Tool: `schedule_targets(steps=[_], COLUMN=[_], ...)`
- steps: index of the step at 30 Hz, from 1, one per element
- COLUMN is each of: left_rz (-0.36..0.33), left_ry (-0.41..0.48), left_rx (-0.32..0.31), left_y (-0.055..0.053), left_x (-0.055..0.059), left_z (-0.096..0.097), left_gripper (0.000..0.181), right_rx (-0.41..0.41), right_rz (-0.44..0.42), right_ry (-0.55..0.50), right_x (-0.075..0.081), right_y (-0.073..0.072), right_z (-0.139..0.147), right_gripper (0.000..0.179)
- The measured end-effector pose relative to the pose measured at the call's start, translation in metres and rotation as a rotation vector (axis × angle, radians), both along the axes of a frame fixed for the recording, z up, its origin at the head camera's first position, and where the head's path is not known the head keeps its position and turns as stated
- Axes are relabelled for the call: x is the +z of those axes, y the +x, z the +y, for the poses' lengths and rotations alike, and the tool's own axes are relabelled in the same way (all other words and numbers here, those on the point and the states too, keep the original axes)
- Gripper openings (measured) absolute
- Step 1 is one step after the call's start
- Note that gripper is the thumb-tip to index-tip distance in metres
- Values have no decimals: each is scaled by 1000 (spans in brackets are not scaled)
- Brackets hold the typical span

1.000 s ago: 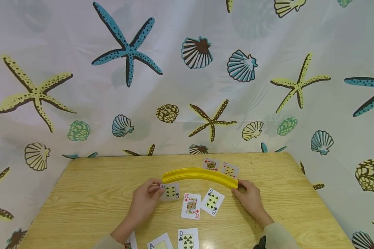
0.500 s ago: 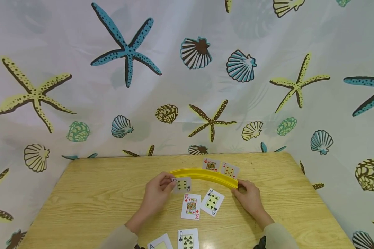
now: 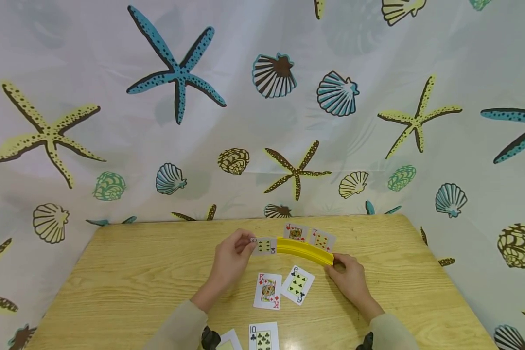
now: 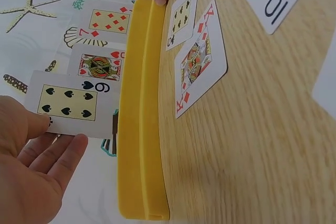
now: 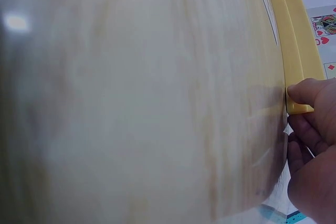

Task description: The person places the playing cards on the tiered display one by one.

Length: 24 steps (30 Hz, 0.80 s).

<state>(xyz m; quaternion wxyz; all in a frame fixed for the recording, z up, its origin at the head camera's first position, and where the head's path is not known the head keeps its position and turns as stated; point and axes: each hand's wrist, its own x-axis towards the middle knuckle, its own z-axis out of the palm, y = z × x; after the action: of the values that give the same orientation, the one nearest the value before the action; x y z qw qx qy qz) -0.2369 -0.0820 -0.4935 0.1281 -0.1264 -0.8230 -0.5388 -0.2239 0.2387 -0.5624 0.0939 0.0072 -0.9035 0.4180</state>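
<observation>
In the head view my left hand [image 3: 231, 257] pinches a six of spades [image 3: 264, 246] by its left edge, thumb on the face. That card is upright, in front of the left part of a curved yellow card holder [image 3: 305, 250]. In the left wrist view the six of spades [image 4: 66, 109] is at the holder's far side, near its top edge; whether it sits in the slot I cannot tell. A jack of hearts [image 3: 295, 231] and a seven of diamonds [image 3: 322, 240] stand in the holder. My right hand [image 3: 351, 278] grips the holder's right end.
On the wooden table [image 3: 135, 282], a king of diamonds [image 3: 268, 290] and a six of clubs [image 3: 298, 285] lie face up before the holder. Nearer me are a ten of clubs [image 3: 264, 336] and a partly covered card [image 3: 229, 341]. A patterned cloth [image 3: 245, 121] hangs behind.
My left hand has moved right and away from me, carrying the six of spades from the holder's left end to in front of it. My right hand has stayed on the holder's right end.
</observation>
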Motion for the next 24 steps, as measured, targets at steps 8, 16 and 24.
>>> schedule_targets(steps=[8, 16, 24], left_rz=[24, 18, 23], left_ry=[-3, -5, -5], left_rx=[28, 34, 18], left_y=[-14, -27, -37], left_x=[1, 2, 2], left_z=[8, 13, 16], left_gripper=[10, 9, 8], right_rx=[-3, -5, 0], right_rz=[14, 2, 4], right_ry=[10, 1, 5], right_x=[4, 4, 1], right_y=[2, 2, 0], right_z=[-2, -2, -1], right_gripper=[35, 35, 36])
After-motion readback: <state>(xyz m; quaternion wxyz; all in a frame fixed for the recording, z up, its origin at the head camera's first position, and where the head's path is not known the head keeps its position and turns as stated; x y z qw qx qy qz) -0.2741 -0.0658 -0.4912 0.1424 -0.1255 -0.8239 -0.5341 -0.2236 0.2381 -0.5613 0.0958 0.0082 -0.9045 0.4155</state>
